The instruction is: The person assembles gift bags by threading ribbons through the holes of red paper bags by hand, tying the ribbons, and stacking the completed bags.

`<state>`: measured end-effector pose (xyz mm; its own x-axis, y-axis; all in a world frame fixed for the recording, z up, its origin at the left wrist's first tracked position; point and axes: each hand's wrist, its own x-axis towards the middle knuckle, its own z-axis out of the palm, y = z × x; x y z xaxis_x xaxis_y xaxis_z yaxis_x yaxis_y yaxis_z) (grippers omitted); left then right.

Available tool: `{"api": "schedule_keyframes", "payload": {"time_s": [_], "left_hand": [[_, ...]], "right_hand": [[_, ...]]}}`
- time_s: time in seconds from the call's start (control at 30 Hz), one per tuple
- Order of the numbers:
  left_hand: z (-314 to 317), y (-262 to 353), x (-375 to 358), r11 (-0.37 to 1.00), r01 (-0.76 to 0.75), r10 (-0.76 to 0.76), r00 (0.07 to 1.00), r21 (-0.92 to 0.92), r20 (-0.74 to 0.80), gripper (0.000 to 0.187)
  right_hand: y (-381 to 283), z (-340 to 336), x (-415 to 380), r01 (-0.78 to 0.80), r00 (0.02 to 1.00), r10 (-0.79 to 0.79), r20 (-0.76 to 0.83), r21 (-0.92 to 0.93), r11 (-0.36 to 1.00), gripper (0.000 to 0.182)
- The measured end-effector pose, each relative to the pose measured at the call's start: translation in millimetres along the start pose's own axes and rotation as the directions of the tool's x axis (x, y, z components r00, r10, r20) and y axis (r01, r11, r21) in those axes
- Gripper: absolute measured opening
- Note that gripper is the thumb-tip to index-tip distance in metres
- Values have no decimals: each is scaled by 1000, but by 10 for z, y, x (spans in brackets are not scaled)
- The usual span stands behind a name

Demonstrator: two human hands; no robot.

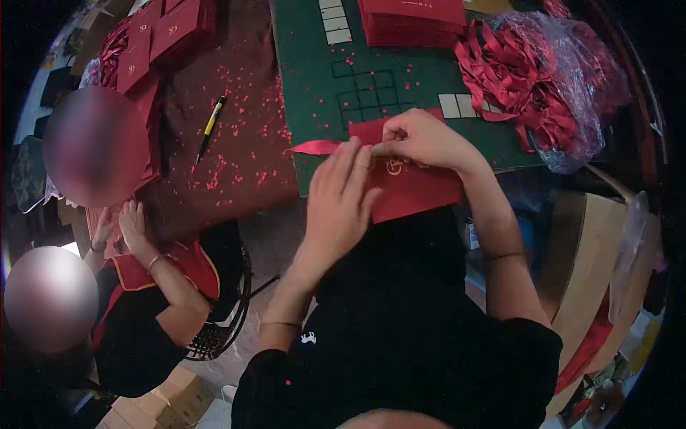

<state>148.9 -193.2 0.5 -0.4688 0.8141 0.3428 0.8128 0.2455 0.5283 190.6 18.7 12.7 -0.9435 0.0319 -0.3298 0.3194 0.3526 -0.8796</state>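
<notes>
A red card with a gold emblem point(414, 193) lies at the front edge of the green table mat, above my lap. A red ribbon point(316, 147) runs out to the left from its upper part. My left hand point(339, 182) rests over the ribbon and the card's left side, its fingers stretched out close together. Pinched at the thumb and forefinger, my right hand point(421, 139) is over the card's upper part, near the left fingertips. What lies between its fingertips is too small to make out.
A red card stack point(411, 21) stands at the mat's back. Bundled red ribbons point(511, 71) in clear plastic lie right. On the brown cloth are a yellow-black pen point(211, 129), red confetti and more cards point(175, 28). Another person's hands point(128, 225) are at left; cardboard boxes point(582, 264) stand right.
</notes>
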Motion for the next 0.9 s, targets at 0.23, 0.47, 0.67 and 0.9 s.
{"api": "schedule_keyframes", "payload": {"time_s": [0.23, 0.47, 0.67, 0.9], "left_hand": [[225, 77, -18, 961, -4, -27, 994, 277, 109, 65], [223, 42, 4, 960, 9, -48, 990, 280, 136, 62], [254, 55, -13, 941, 19, -66, 990, 338, 128, 61], [227, -28, 112, 927, 77, -110, 991, 366, 70, 59]], "right_hand": [[21, -74, 3, -70, 997, 64, 52, 110, 992, 29], [18, -113, -27, -91, 992, 78, 103, 130, 987, 30], [-71, -140, -92, -103, 989, 87, 116, 146, 984, 26], [-148, -223, -731, -204, 917, 113, 383, 206, 957, 14]]}}
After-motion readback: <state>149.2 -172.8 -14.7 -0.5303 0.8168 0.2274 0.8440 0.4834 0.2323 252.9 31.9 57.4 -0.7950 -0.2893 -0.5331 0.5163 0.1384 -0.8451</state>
